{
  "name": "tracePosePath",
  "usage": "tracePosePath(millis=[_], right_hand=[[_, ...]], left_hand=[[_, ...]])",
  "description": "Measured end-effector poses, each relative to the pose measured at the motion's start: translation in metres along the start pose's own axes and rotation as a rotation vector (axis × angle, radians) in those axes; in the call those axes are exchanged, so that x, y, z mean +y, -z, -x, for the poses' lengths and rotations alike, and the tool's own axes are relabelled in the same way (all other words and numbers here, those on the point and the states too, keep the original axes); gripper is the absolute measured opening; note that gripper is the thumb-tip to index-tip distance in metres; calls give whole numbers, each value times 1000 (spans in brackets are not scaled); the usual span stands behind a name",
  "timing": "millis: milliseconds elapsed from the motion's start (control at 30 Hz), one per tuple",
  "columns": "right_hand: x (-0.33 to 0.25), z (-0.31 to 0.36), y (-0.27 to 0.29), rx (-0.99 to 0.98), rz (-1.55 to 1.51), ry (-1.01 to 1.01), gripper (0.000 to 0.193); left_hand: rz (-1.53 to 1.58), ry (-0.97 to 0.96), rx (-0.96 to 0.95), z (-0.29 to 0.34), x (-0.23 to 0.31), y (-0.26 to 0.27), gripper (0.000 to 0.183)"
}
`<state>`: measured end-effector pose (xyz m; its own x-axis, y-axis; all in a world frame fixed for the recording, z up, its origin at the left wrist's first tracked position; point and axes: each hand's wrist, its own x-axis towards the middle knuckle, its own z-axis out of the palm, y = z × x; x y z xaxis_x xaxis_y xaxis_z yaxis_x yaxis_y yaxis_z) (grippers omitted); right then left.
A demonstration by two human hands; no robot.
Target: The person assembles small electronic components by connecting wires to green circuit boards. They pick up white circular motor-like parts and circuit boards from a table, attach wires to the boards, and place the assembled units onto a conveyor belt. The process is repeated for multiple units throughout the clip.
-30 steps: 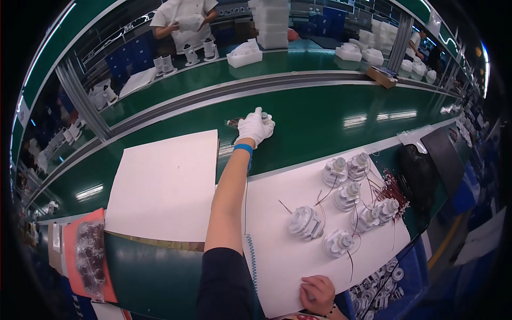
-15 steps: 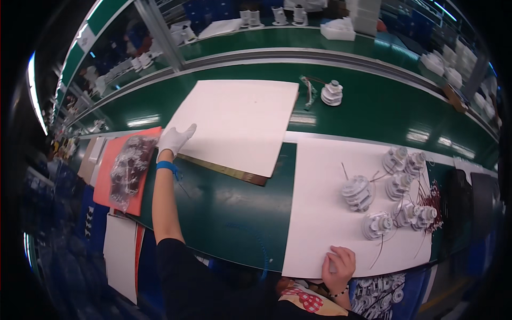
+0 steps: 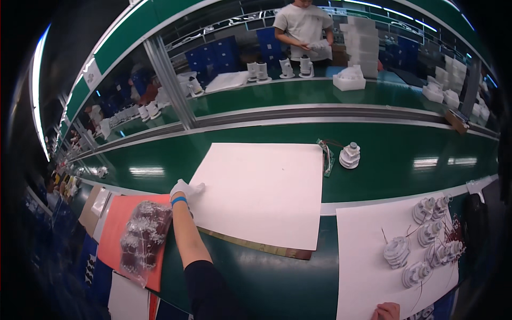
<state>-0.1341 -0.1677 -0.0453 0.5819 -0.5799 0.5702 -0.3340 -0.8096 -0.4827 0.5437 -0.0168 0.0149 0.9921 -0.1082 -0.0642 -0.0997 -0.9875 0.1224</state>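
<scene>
My left hand [image 3: 188,193], in a white glove with a blue wrist strap, grips the left edge of a large white sheet [image 3: 261,192]; its thumb lies on top and the other fingers are mostly hidden. Under the sheet's near edge shows a brownish-green board [image 3: 256,245]. Only the curled fingers of my bare right hand [image 3: 386,311] show at the lower edge, by the near edge of a second white sheet [image 3: 362,256]; whatever they hold is hidden. Several white round parts [image 3: 397,252] with thin wires stand on that second sheet.
Left of my forearm, a clear bag of wired parts [image 3: 143,240] lies on an orange sheet [image 3: 112,229]. One white part [image 3: 350,156] stands beside a small green circuit board [image 3: 327,160] on the green belt. Across a metal rail, a person [image 3: 304,32] handles something whitish.
The view has tilted up, bringing the person across into sight. The large sheet has shifted slightly right and turned, with my left hand at its edge. My right hand has mostly left the view.
</scene>
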Motion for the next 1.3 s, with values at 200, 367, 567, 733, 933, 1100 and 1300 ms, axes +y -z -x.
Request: tracePosePath(millis=[200, 367, 567, 733, 933, 1100, 1300], right_hand=[[2, 3, -8, -23, 62, -123, 12], [-3, 2, -6, -15, 110, -94, 16], [2, 1, -7, -2, 56, -54, 14], [0, -4, -9, -1, 24, -27, 13], [12, 7, -9, -24, 52, 20, 10], [40, 30, -10, -112, 7, -22, 9], [27, 14, 0, -56, -13, 340, 4]], left_hand=[[-94, -12, -252, -24, -10, -6, 98], [-48, -49, -275, -27, -21, -13, 82], [-268, -296, -64, -59, -50, -21, 67], [-87, -354, 242, 30, -48, 108, 47], [544, -432, 448, 170, -131, 253, 34], [934, -97, 722, 313, -270, 263, 40], [926, 466, 1069, 505, -378, 143, 53]])
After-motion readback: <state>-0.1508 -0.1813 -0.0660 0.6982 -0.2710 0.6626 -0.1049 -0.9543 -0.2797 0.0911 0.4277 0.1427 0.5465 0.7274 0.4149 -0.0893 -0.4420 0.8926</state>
